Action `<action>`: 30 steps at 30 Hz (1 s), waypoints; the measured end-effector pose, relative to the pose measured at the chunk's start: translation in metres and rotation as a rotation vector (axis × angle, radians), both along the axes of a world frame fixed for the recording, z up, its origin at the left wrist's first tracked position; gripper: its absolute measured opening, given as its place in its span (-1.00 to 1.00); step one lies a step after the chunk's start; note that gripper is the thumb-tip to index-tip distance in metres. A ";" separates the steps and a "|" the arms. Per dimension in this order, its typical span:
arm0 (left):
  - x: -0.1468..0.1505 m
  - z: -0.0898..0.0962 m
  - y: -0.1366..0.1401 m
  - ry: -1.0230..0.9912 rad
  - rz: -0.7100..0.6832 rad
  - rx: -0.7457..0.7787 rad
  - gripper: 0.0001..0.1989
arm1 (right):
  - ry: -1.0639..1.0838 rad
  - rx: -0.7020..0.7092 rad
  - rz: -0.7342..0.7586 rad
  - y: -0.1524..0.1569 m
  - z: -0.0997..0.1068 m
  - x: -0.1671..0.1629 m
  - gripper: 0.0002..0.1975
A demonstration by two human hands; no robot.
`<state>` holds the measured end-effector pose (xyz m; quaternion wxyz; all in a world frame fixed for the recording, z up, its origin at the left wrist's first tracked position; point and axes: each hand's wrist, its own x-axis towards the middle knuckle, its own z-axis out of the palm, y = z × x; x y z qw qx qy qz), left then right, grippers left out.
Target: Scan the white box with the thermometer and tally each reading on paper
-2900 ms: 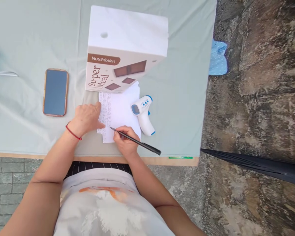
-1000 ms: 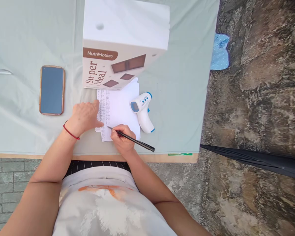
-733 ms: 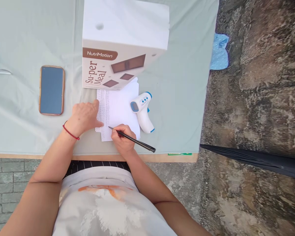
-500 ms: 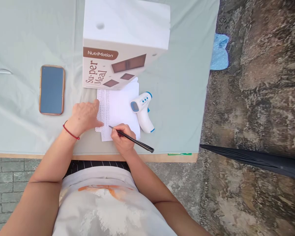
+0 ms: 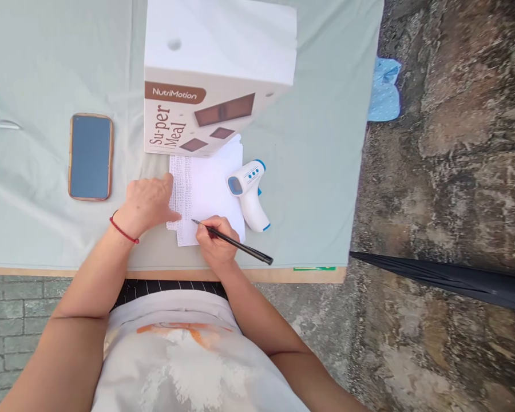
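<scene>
My right hand [image 5: 217, 241] is closed round a black pen [image 5: 242, 246], its tip over the sheets of paper [image 5: 214, 189]. Whether the tip touches the page I cannot tell. Rows of small handwriting run along the left part of the paper. My left hand [image 5: 150, 200], with a red cord at the wrist, rests at the paper's left edge, thumb and a finger spread apart, holding nothing. A white and blue infrared thermometer [image 5: 251, 194] lies at the right edge of the paper. Behind it all stands a white carton [image 5: 218, 109], which covers the far end of the sheets.
A phone [image 5: 91, 157] in a brown case lies left of my left hand on the pale tablecloth [image 5: 317, 171]. Light blue dotted fabric [image 5: 385, 91] hangs at the table's right edge. A folded black umbrella-like cloth [image 5: 438, 280] reaches in from the right, before a stone surface.
My right hand and the pen have shifted slightly to the right across the paper. My left hand stays in place.
</scene>
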<state>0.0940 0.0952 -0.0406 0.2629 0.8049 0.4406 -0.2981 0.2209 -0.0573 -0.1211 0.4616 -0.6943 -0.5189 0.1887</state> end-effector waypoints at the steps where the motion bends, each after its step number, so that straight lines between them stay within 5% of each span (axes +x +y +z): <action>1: 0.000 0.000 0.000 0.001 0.001 0.000 -0.37 | -0.003 -0.003 0.005 0.000 0.000 0.000 -0.88; 10: 0.000 -0.003 -0.001 -0.003 0.007 0.014 -0.37 | -0.034 -0.002 0.006 -0.001 -0.001 0.001 -0.89; 15: -0.006 -0.005 0.004 -0.059 0.033 0.008 -0.49 | -0.082 0.113 0.037 -0.001 0.001 0.007 -0.88; 18: -0.017 -0.009 0.010 -0.159 0.136 0.044 -0.75 | -0.200 0.163 0.109 0.001 -0.001 0.020 -0.77; 21: -0.030 -0.022 0.016 -0.256 0.371 0.161 -0.83 | -0.250 0.028 0.212 0.003 -0.007 0.035 -0.67; 25: -0.044 -0.060 0.026 -0.714 0.639 0.404 -0.58 | -0.258 -0.148 0.294 0.006 -0.015 0.043 -0.62; 27: -0.046 -0.081 0.034 -1.061 0.629 0.440 -0.36 | -0.283 -0.142 0.313 0.008 -0.018 0.042 -0.59; 30: -0.040 -0.105 0.050 -1.294 0.581 0.330 -0.18 | -0.312 -0.080 0.347 0.011 -0.017 0.039 -0.54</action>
